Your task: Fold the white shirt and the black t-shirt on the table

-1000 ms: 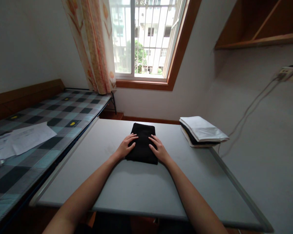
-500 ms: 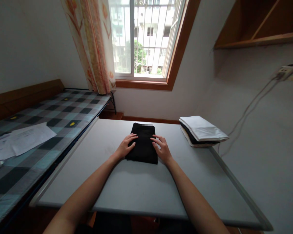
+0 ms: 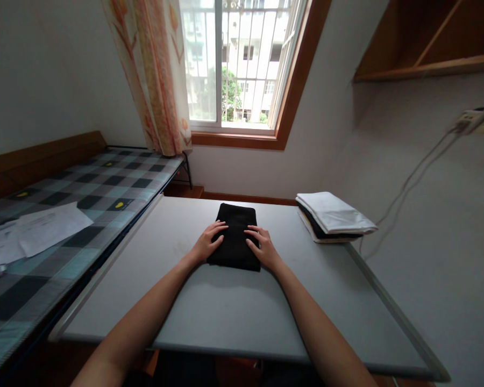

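Note:
A black piece of cloth (image 3: 237,247), folded into a flat rectangle, lies on the white table (image 3: 226,312) in front of me. Its exact kind of garment cannot be made out. On its left edge rests my left hand (image 3: 210,241), fingers spread and lying on the fabric. My right hand (image 3: 263,246) is at the opposite edge, its fingers stretched out over the cloth. Neither hand grips the fabric.
Toward the table's back right corner stands a stack of folded cloths (image 3: 333,215), white on top with black and beige below. A bed with a checked mattress (image 3: 137,166) runs along the left, with papers (image 3: 52,231) on it. A cable (image 3: 411,177) hangs on the right wall.
My right hand has shifted slightly left, farther onto the black cloth. The left hand and the cloth stay in place.

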Demonstrator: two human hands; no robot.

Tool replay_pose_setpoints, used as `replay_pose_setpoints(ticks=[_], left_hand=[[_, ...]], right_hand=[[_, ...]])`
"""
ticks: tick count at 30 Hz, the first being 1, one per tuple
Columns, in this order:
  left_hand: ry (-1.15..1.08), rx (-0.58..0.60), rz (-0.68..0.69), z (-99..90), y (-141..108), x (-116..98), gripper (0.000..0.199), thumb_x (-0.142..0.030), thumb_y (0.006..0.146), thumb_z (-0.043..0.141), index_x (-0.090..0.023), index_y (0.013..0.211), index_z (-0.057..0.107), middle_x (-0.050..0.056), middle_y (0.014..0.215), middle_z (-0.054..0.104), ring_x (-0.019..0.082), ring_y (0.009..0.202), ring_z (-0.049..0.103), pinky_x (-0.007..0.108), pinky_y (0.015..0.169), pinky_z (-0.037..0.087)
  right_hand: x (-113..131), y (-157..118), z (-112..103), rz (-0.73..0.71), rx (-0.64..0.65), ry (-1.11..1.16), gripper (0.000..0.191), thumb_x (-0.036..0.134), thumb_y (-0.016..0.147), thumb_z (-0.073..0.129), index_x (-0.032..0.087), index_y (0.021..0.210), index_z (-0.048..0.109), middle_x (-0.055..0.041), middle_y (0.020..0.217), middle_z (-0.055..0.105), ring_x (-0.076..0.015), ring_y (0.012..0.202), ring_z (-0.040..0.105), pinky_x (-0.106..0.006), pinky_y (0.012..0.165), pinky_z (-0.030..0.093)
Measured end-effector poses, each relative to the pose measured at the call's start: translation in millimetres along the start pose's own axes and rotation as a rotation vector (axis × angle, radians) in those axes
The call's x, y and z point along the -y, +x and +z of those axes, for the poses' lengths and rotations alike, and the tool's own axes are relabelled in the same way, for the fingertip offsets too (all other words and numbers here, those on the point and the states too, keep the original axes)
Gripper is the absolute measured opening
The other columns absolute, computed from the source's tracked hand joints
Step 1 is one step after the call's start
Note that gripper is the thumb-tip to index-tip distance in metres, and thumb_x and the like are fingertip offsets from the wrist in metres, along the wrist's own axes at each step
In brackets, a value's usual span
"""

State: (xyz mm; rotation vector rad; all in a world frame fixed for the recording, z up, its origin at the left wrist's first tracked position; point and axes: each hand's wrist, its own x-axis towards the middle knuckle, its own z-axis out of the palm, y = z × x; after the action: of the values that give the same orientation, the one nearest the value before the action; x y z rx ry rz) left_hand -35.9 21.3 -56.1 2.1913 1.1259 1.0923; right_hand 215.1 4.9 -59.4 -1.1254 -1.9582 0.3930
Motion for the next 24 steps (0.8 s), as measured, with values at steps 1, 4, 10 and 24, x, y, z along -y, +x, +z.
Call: replay_pose_setpoints(ticks=[1, 4, 10, 24], left_hand=[[-0.001, 0.0, 0.0, -0.1, 0.0, -0.5, 0.036, -0.028, 0.09, 0.05, -0.024, 0.123, 0.062, 0.007, 0.137, 0.055, 0.025, 0.135, 0.042, 0.051, 0.115, 0.032], [-0.004, -0.001, 0.002, -0.5, -0.1, -1.4, 0.036, -0.028, 0.09, 0.049, -0.024, 0.123, 0.062, 0.006, 0.137, 0.055, 0.025, 0.136, 0.041, 0.051, 0.115, 0.032], [-0.003, -0.003, 0.004, -0.4, -0.6, -1.0, 0.035, -0.028, 0.09, 0.049, -0.024, 0.123, 0.062, 0.006, 0.138, 0.055, 0.024, 0.136, 0.041, 0.049, 0.115, 0.032], [-0.005, 0.0, 0.007, -0.3, -0.5, -0.6, 0.036, -0.028, 0.091, 0.049, -0.023, 0.124, 0.061, 0.007, 0.138, 0.054, 0.024, 0.136, 0.04, 0.049, 0.116, 0.031]], right_hand=[[-0.1, 0.0, 0.3, 0.001, -0.001, 0.002, 0.031, 0.036, 0.09, 0.053, 0.03, 0.118, 0.066, -0.0061, 0.127, 0.058, -0.0252, 0.121, 0.048, -0.048, 0.107, 0.037], [-1.1, -0.1, 1.0, 0.001, -0.002, 0.005, 0.031, 0.036, 0.09, 0.053, 0.03, 0.118, 0.066, -0.0061, 0.127, 0.058, -0.0253, 0.122, 0.048, -0.048, 0.107, 0.037], [-2.4, -0.3, 1.2, -0.001, 0.0, 0.003, 0.03, 0.035, 0.09, 0.054, 0.029, 0.117, 0.066, -0.0064, 0.127, 0.058, -0.0248, 0.122, 0.047, -0.046, 0.108, 0.037], [-2.2, -0.1, 1.3, -0.005, -0.002, 0.003, 0.03, 0.034, 0.09, 0.054, 0.028, 0.117, 0.066, -0.0066, 0.127, 0.058, -0.0245, 0.122, 0.048, -0.045, 0.107, 0.037]])
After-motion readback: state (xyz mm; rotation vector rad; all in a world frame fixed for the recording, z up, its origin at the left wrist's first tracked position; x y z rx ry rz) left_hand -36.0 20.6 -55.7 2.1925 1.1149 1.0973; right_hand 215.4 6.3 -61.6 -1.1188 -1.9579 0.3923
